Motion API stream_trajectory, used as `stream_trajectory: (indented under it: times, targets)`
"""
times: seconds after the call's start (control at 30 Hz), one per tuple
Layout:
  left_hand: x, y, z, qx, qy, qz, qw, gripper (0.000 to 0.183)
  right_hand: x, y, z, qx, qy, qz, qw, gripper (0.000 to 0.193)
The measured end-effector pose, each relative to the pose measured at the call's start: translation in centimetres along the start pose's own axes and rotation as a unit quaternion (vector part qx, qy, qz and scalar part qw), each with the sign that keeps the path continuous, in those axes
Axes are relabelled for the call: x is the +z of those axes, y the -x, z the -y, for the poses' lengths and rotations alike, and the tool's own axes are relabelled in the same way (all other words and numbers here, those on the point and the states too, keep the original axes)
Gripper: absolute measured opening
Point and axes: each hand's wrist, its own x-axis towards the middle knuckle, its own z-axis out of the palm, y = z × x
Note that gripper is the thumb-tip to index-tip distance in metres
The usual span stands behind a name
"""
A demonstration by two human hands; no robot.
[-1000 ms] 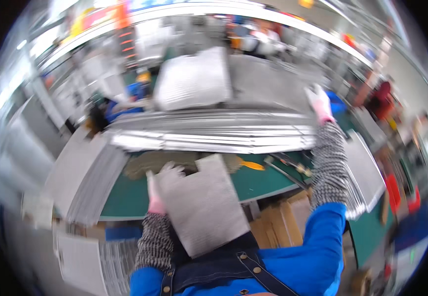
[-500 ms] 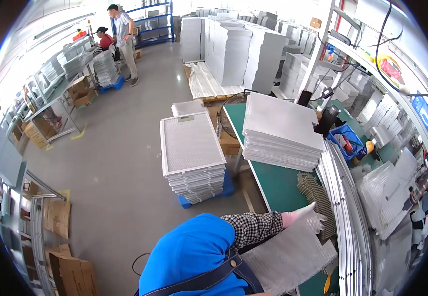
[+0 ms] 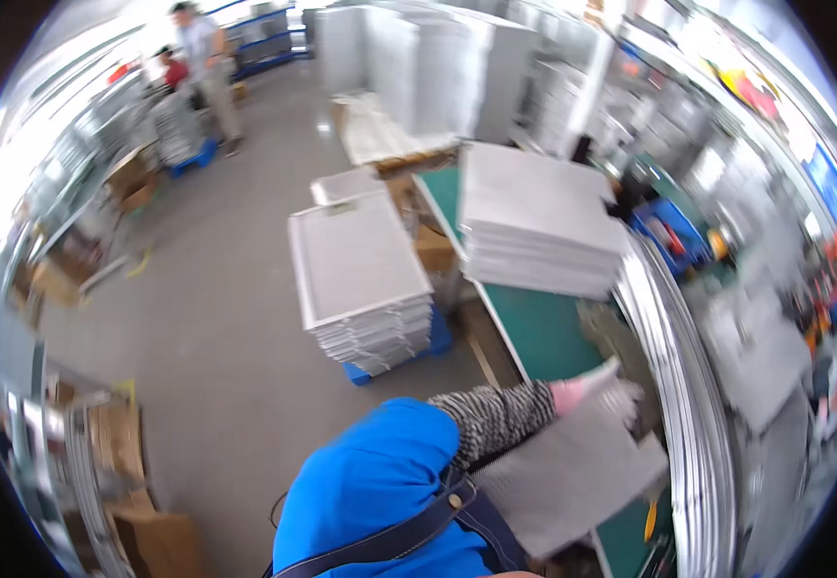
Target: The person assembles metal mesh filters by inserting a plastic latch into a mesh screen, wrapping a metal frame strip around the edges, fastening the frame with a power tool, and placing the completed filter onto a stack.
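Apparently for control, a grey sheet [image 3: 568, 477] is pinched by the left hand [image 3: 593, 385].
Far edge held; right hand unseen.

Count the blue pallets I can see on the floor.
2: the near blue pallet under the stack of framed panels around the middle, and the far blue pallet under a stack at upper left. Others may be hidden.

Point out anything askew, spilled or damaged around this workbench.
Nothing looks spilled or broken, though blur hides fine damage. Slightly odd: the grey sheet in the left hand has a stepped rather than straight edge, perhaps by design.
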Motion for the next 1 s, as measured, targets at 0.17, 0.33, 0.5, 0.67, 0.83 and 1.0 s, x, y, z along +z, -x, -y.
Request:
stream_trajectory:
  times: [0.17,0.33,0.5,0.67,0.83,1.0]
  targets:
    - [2.0,0.5,-1.9,-0.015,0.11,-0.084,0.99,0.089,-1.7,11.0,7.9,0.202,-0.241,0.061,0.947,0.038]
    - [1.5,0.2,-2.3,-0.019,0.011,-0.128,0.992,0.101,-4.8,19.4,16.2,0.436,-0.373,0.365,0.733,0.036]
    - [3.0,0.4,-1.6,-0.018,0.001,-0.106,0.994,0.106,-4.4,23.5,18.5,0.463,-0.423,0.484,0.61,0.033]
    - [0.9,1.1,-2.2,0.002,0.044,-0.013,0.999,0.099,-4.3,24.7,18.5,0.472,-0.435,0.492,0.587,0.033]
    - [5.0,-1.0,-0.1,-0.037,0.06,-0.221,0.973,0.077,-5.7,24.5,16.9,0.435,-0.426,0.457,0.648,0.036]
    - [1.8,2.2,-3.3,0.021,0.01,-0.159,0.987,0.085,-4.6,23.2,16.7,0.396,-0.374,0.576,0.609,0.034]
